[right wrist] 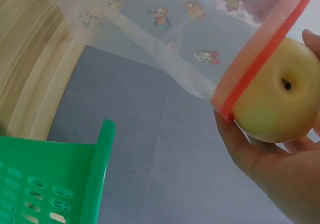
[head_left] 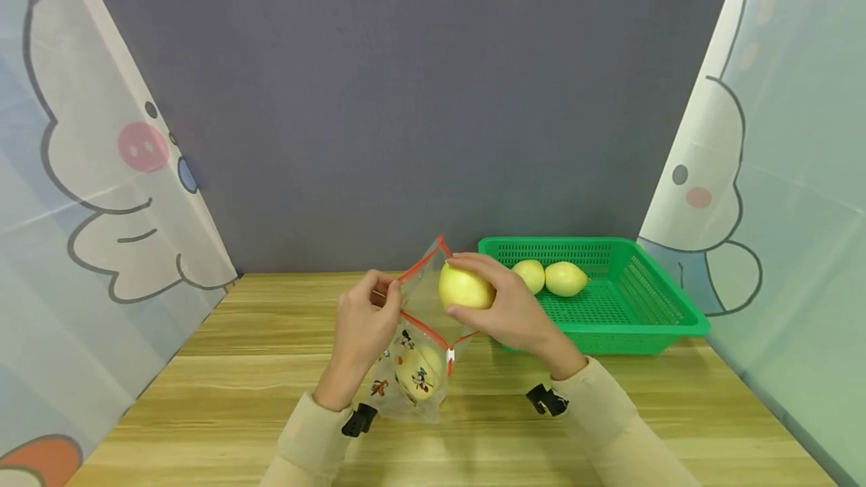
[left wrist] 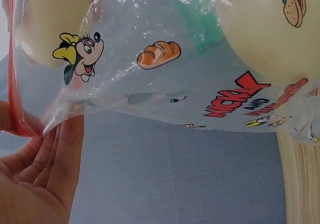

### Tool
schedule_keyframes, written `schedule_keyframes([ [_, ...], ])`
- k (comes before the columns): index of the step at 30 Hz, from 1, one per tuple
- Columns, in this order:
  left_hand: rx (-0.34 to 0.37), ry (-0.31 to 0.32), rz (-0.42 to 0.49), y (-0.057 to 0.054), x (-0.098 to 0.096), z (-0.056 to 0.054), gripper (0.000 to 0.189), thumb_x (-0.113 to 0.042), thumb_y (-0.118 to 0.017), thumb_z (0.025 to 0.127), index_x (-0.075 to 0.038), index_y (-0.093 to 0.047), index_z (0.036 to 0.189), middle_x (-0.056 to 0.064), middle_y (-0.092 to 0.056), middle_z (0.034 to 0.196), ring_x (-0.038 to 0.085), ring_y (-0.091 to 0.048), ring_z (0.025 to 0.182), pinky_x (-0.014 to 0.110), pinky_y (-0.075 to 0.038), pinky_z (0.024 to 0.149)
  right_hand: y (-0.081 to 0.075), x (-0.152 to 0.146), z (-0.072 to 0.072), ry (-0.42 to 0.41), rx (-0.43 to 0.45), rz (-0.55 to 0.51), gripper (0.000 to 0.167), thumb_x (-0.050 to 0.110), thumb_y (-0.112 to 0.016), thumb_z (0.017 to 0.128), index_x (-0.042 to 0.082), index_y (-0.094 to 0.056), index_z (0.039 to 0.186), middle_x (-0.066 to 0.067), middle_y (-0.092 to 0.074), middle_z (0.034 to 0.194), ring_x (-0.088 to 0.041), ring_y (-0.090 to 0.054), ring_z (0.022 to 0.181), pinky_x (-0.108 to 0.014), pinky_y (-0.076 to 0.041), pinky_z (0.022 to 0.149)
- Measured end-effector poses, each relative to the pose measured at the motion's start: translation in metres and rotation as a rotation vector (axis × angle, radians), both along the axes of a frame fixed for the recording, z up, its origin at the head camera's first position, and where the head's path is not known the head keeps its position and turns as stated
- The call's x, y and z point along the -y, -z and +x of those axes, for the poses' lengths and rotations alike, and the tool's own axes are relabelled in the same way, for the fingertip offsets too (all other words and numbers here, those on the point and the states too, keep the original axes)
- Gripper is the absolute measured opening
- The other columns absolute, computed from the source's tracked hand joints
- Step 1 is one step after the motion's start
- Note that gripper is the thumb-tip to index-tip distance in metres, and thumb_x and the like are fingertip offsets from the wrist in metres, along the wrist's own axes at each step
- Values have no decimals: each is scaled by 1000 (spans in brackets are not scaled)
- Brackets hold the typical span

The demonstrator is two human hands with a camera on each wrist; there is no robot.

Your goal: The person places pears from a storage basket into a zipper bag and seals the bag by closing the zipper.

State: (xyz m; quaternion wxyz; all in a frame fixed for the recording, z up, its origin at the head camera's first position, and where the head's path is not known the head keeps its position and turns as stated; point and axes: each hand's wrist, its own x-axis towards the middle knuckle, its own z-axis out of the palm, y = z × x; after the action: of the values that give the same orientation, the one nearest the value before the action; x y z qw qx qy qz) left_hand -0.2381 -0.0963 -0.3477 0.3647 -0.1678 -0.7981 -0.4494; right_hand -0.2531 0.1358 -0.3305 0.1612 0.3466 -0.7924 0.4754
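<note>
R grip holds fruit at bag, grn basket nr.

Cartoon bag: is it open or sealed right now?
The bag is open: its red rim gapes, the left hand pinches it, and the right hand holds a yellow fruit at the opening.
</note>
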Motion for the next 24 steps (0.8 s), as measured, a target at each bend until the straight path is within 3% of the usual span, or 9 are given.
schedule_keyframes([
  [8, -3, -9, 3, 0, 1, 0, 8, -5, -64, 94, -6, -70, 88, -1, -66, 70, 12, -65, 61, 29, -54, 57, 1, 5, 0, 55, -40, 91, 67, 29, -89, 78, 15, -63, 138, -2, -54, 146, -27, -44, 133, -46, -51, 91],
  [18, -7, -14, 7, 1, 1, -1, 8, -4, -65, 93, -6, -70, 87, 0, -66, 70, 13, -65, 61, 29, -54, 58, 4, 7, -1, 67, -76, 125, 73, 30, -91, 76, 11, -62, 140, -5, -57, 144, -29, -43, 135, -52, -47, 97],
  [24, -4, -10, 14, 0, 1, -1, 8, -3, -64, 93, -4, -70, 87, 1, -66, 70, 14, -65, 60, 28, -54, 55, 6, 6, -3, 88, -72, 156, 69, 31, -86, 82, 8, -60, 142, -7, -56, 145, -30, -43, 139, -56, -42, 106],
])
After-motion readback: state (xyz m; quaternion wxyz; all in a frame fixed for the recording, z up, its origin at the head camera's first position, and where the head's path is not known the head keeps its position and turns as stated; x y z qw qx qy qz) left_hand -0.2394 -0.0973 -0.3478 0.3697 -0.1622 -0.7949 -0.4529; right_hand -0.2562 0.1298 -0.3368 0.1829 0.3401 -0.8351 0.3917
